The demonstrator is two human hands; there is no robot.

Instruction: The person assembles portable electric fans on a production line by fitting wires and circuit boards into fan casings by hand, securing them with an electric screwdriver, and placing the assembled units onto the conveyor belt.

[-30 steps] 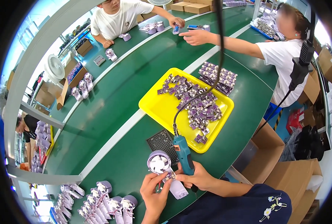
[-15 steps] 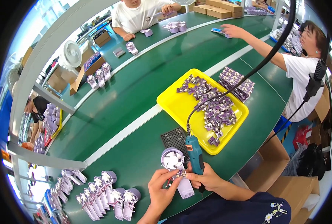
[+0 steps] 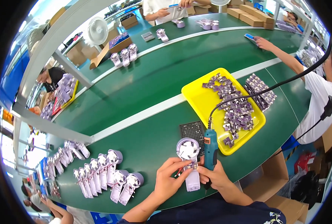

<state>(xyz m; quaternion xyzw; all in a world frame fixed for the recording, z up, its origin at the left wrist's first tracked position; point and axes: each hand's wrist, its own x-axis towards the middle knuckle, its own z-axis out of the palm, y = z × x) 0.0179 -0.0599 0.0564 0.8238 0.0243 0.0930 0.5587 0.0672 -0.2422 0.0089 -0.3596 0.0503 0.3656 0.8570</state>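
In front of me is a lilac handheld fan housing (image 3: 192,183) with a white bladed fan (image 3: 188,149) at its round top. My left hand (image 3: 169,180) has thumb and fingers pinched on a small purple circuit board (image 3: 190,166) over the housing's neck. Thin red wires show beside those fingers. My right hand (image 3: 219,177) is closed around a teal electric screwdriver (image 3: 210,151), tip downward, while its thumb touches the board's right side. Some right-hand fingers are hidden behind the tool and housing.
A yellow tray (image 3: 196,100) of loose circuit boards lies beyond, with stacked board panels (image 3: 261,93) beside it. A black perforated mat (image 3: 190,128) is under the screwdriver. Several fan housings (image 3: 98,173) stand left. A black cable (image 3: 278,86) crosses above. Co-workers occupy the far and right sides.
The whole view has swung left, so the bench things appear further right. My hands keep the same hold. The person across now holds up a blue-and-white item; the right co-worker's arm still reaches over the bench.
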